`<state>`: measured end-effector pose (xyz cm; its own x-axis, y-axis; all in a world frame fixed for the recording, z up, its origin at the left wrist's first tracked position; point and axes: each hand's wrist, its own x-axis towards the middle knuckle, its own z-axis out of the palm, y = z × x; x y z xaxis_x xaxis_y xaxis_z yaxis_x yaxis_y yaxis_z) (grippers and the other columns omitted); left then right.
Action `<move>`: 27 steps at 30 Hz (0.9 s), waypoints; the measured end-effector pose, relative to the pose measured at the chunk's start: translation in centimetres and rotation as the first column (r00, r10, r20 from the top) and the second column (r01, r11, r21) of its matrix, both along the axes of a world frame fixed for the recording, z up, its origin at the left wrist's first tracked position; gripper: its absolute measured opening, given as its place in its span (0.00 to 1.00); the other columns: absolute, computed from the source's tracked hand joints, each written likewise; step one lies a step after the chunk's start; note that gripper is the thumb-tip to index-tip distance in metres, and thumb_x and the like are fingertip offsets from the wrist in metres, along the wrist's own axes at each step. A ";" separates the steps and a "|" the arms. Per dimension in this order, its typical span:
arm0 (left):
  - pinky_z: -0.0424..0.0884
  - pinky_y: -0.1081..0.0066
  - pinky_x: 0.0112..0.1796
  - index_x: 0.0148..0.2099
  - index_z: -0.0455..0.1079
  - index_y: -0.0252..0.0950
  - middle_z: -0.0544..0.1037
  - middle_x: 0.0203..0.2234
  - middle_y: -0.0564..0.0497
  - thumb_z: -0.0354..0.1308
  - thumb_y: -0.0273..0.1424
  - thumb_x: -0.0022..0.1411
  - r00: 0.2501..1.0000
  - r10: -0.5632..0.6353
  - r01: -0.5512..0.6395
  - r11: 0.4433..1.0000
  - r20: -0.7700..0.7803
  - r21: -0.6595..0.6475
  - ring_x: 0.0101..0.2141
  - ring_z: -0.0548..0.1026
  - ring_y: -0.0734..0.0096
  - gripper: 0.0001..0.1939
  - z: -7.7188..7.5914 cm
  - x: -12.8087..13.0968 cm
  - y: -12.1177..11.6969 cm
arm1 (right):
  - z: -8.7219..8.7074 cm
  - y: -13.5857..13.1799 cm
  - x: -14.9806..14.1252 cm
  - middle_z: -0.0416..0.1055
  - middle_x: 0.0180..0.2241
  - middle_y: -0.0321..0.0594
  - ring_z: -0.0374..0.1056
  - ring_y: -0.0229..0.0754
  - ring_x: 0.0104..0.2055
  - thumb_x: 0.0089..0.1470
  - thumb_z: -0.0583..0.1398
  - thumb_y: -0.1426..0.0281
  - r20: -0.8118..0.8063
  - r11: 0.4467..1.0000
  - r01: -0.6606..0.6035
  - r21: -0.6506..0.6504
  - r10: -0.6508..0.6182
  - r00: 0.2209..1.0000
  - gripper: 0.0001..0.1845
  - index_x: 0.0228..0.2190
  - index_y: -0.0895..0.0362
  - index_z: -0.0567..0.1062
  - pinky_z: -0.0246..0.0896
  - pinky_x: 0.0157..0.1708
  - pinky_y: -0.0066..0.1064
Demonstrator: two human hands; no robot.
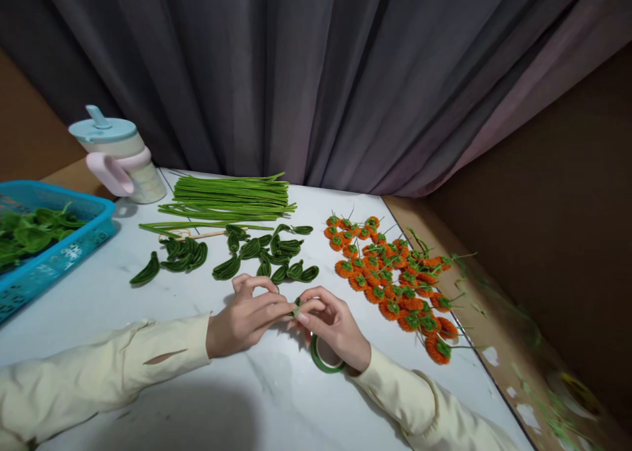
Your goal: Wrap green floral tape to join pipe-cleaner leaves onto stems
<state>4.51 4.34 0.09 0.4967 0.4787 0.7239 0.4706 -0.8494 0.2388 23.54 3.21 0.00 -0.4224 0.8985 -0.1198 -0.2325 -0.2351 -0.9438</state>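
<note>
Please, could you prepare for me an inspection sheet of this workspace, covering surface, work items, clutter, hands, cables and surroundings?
Surface: white marbled table, with faint grey veining.
Work items: bright green stems bundled at the back; dark green leaf pieces in loose groups; orange pieces with green tops clustered on the right.
Clutter: blue basket with leafy greens and lidded cup on the left; white scraps beyond the table's right edge.
Hands: left hand and right hand meet at a small green piece, held at the fingertips; green ring beside the right.
Cables: nothing seen.
Surroundings: dark curtain behind; brown panel on the right.
</note>
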 end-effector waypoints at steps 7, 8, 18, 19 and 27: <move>0.50 0.64 0.38 0.39 0.66 0.36 0.78 0.27 0.53 0.50 0.29 0.65 0.999 -0.016 0.015 1.000 0.031 0.026 0.36 0.66 0.67 0.05 0.2 0.2 0.0 | 0.2 0.0 -0.1 0.68 0.23 0.35 0.66 0.33 0.23 0.47 0.63 0.65 -0.009 1.000 0.008 -0.008 -0.008 1.000 0.12 0.30 0.59 0.67 0.63 0.17 0.21; 0.50 0.64 0.38 0.39 0.67 0.36 0.78 0.27 0.53 0.50 0.29 0.65 0.999 -0.012 0.011 1.000 0.030 0.028 0.36 0.66 0.66 0.05 0.2 0.2 0.0 | 0.2 0.0 -0.1 0.68 0.23 0.35 0.66 0.33 0.23 0.47 0.63 0.65 -0.010 1.000 0.005 -0.006 -0.005 1.000 0.12 0.30 0.59 0.67 0.63 0.17 0.21; 0.49 0.63 0.38 0.41 0.69 0.37 0.78 0.28 0.52 0.50 0.29 0.65 1.000 0.018 -0.018 0.999 0.003 0.033 0.37 0.66 0.64 0.07 -0.3 0.1 -0.1 | -0.1 0.1 -0.1 0.69 0.22 0.34 0.68 0.34 0.23 0.47 0.63 0.65 -0.002 1.000 -0.011 -0.003 0.011 1.000 0.12 0.29 0.59 0.66 0.60 0.17 0.20; 0.49 0.63 0.38 0.41 0.69 0.37 0.78 0.28 0.52 0.50 0.30 0.65 1.000 0.022 -0.022 0.999 0.008 0.036 0.37 0.66 0.64 0.07 -0.4 0.1 -0.1 | -0.1 0.1 -0.1 0.69 0.22 0.34 0.68 0.33 0.23 0.46 0.63 0.65 -0.001 1.000 -0.012 -0.006 0.012 1.000 0.12 0.29 0.59 0.66 0.60 0.17 0.20; 0.47 0.62 0.38 0.41 0.69 0.38 0.77 0.30 0.51 0.45 0.20 0.63 1.000 0.012 -0.012 1.000 -0.014 0.007 0.38 0.64 0.64 0.14 -0.8 0.0 -0.2 | -0.2 0.1 -0.1 0.70 0.22 0.35 0.67 0.33 0.22 0.46 0.64 0.66 -0.007 1.000 -0.019 0.003 0.019 1.000 0.13 0.29 0.60 0.67 0.59 0.17 0.20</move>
